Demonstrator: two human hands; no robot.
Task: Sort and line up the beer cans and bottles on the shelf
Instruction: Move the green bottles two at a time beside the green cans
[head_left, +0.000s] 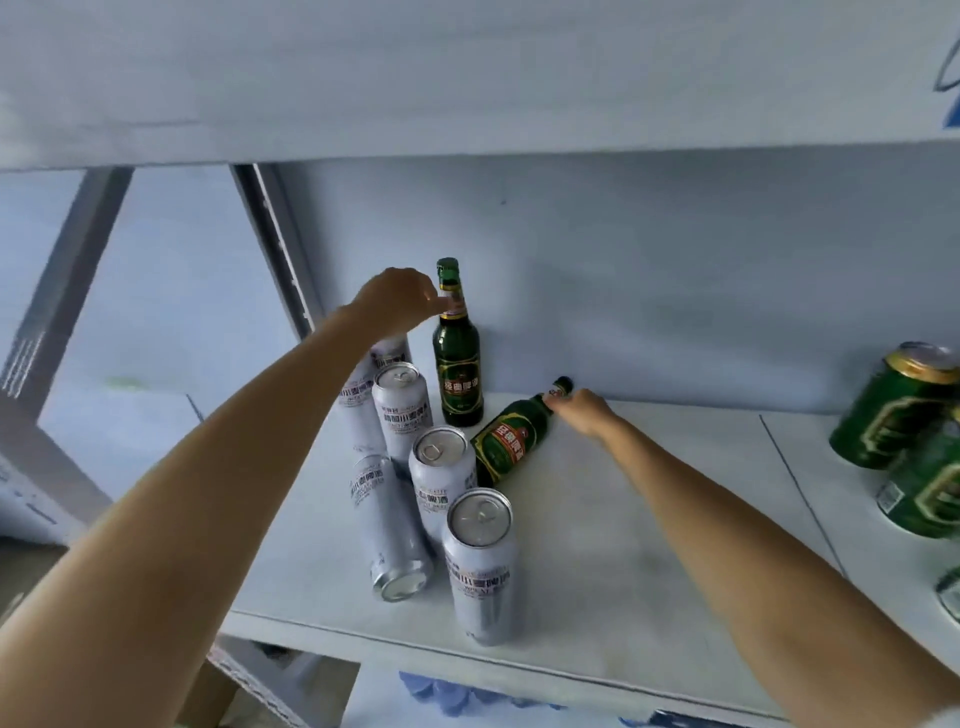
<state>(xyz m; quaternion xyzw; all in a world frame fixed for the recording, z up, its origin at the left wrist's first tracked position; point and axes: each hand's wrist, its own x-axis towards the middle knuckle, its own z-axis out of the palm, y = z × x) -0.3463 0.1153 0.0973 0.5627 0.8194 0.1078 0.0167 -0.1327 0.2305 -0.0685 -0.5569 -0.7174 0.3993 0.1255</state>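
A green beer bottle (458, 364) stands upright at the back of the white shelf (649, 519). My left hand (400, 301) pinches its neck from the left. A second green bottle (511, 436) lies on its side, neck toward the back wall. My right hand (584, 410) grips that neck. Several tall silver cans stand left of the bottles, such as one at the front (483, 566) and one behind it (441, 473). Another silver can (387, 530) lies on its side. My left forearm hides part of the rear cans.
Two green cans (893, 405) (930, 483) stand at the shelf's right end, with another object cut off at the frame edge below them. An upper shelf board (467, 93) hangs low overhead. A metal upright (275, 244) stands at the back left.
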